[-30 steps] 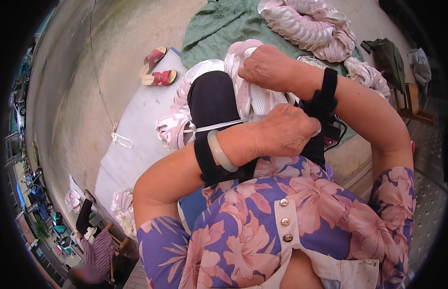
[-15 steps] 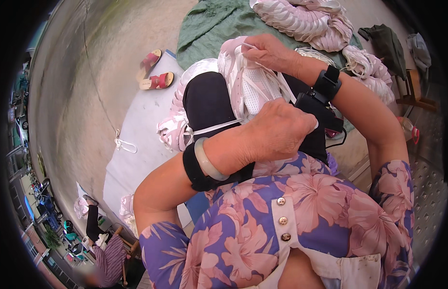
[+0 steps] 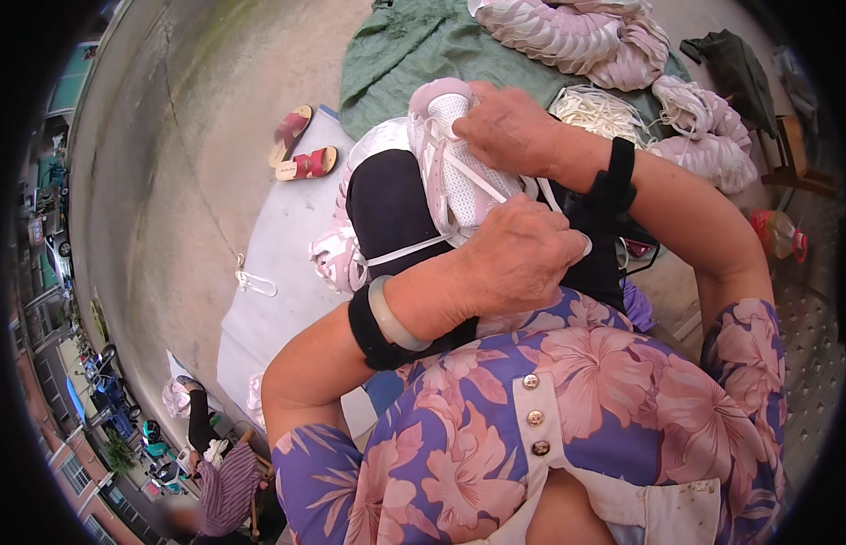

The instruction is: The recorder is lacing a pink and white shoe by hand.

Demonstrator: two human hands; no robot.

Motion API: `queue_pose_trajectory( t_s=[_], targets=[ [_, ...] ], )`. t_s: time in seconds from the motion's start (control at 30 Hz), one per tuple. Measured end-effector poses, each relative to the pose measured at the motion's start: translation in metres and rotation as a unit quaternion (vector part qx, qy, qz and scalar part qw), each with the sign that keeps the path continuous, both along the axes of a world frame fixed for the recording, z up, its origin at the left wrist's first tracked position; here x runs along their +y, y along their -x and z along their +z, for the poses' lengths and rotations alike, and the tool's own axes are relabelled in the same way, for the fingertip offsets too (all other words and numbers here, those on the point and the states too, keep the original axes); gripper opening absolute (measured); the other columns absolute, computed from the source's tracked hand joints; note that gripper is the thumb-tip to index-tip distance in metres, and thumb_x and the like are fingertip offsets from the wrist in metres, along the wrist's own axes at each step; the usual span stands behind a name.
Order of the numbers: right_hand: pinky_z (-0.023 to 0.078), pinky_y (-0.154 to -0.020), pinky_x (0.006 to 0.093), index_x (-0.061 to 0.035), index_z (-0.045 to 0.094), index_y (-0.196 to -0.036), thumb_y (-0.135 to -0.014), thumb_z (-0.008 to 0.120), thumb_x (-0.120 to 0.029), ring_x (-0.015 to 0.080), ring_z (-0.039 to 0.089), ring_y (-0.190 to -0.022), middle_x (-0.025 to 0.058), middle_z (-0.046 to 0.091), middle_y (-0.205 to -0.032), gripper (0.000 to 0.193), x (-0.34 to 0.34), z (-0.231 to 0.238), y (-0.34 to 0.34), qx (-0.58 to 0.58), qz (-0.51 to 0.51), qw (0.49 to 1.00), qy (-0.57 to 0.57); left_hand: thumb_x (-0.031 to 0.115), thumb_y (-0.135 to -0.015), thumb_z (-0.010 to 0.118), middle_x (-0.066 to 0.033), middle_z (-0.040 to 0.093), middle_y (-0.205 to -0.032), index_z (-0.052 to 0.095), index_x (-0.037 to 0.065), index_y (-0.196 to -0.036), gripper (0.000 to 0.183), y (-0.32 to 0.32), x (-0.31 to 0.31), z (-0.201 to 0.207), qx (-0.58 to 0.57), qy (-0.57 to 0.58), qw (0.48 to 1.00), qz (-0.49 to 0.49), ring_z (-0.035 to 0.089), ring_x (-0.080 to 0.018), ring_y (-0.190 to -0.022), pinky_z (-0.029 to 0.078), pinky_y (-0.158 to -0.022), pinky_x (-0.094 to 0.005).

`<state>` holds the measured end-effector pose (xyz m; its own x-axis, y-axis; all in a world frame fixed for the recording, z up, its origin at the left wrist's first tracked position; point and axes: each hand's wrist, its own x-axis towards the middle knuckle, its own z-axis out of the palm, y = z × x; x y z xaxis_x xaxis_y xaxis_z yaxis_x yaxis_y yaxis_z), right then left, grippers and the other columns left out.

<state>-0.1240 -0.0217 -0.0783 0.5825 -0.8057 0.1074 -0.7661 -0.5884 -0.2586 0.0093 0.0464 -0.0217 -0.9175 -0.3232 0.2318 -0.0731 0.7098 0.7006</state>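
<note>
A pink and white shoe upper (image 3: 426, 168) with white mesh rests across my black-clad knees. My left hand (image 3: 523, 254) is closed in front of it and pulls on a white shoelace (image 3: 477, 174), which runs taut from the upper's eyelet area. On the upper's far right edge, beside the tongue, my right hand (image 3: 509, 132) is closed, fingertips pressed against it; whether a lace end is also in them is hidden. Another white lace (image 3: 409, 249) stretches over my left knee to a bundle of pink and white uppers (image 3: 337, 259).
Beyond my knees a green cloth (image 3: 414, 59) bears stacked uppers (image 3: 568, 41) and a heap of white laces (image 3: 600, 113). Red sandals (image 3: 309, 163) sit left, above a loose lace (image 3: 255, 277). A bottle (image 3: 779, 234) stands right. Another person (image 3: 228, 481) sits at lower left.
My right hand has moved slightly nearer and turned in against the upper; the lace end seen in its fingers no longer shows. A taut lace now shows running to my left hand.
</note>
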Motion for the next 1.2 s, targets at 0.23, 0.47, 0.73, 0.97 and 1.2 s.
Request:
queue_pose_trajectory(
  t_s=[0.23,0.47,0.73,0.97,1.2],
  targets=[
    [0.045,-0.078,0.0408,-0.007,0.066,-0.085,-0.07,0.055,-0.022,0.0338,0.054,-0.099,0.0192,0.059,-0.099,0.024,0.008,-0.041,0.025,-0.331,-0.216,0.888,-0.235,0.007,-0.074,0.061,-0.0094,0.053,-0.065,0.058,0.005,-0.076,0.004,-0.004,0.001,-0.004,0.026,-0.05,0.998,0.015,0.054,-0.0294,-0.065,0.04,-0.059,-0.0395],
    [0.045,-0.082,0.0394,-0.0091,0.062,-0.091,-0.072,0.054,-0.017,0.038,0.053,-0.093,0.0173,0.058,-0.094,0.023,0.01,-0.021,0.013,-0.251,-0.172,0.946,-0.114,0.006,-0.075,0.06,-0.0112,0.053,-0.065,0.057,0.002,-0.076,0.005,-0.005,0.0,-0.002,0.051,-0.088,0.994,0.048,0.054,-0.0313,-0.064,0.041,-0.057,-0.04],
    [0.042,-0.087,0.0394,-0.0026,0.059,-0.089,-0.073,0.055,-0.014,0.0397,0.051,-0.1,0.0231,0.055,-0.105,0.02,0.014,-0.052,0.019,-0.344,-0.209,0.913,-0.069,0.005,-0.08,0.057,-0.0118,0.053,-0.067,0.058,0.001,-0.08,0.004,-0.009,-0.003,-0.005,0.079,-0.179,0.98,0.036,0.053,-0.0302,-0.062,0.041,-0.056,-0.0362],
    [0.043,-0.074,0.03,-0.0003,0.06,-0.084,-0.072,0.058,-0.015,0.0219,0.056,-0.085,0.0137,0.059,-0.089,0.019,0.01,-0.02,0.03,-0.475,-0.242,0.781,-0.325,0.008,-0.087,0.053,-0.0106,0.055,-0.068,0.059,0.0,-0.085,0.01,-0.014,-0.003,-0.013,0.055,-0.239,0.969,0.023,0.055,-0.0243,-0.062,0.042,-0.056,-0.0317],
    [0.038,-0.062,0.0226,-0.0018,0.057,-0.083,-0.078,0.055,-0.009,0.0064,0.046,-0.071,-0.0042,0.051,-0.073,0.009,-0.026,-0.015,0.018,-0.379,-0.138,0.871,-0.281,0.009,-0.087,0.053,-0.0111,0.056,-0.07,0.059,0.0,-0.086,0.011,-0.006,-0.005,-0.006,0.046,-0.248,0.967,0.019,0.056,-0.0232,-0.062,0.043,-0.057,-0.0308]
  ],
)
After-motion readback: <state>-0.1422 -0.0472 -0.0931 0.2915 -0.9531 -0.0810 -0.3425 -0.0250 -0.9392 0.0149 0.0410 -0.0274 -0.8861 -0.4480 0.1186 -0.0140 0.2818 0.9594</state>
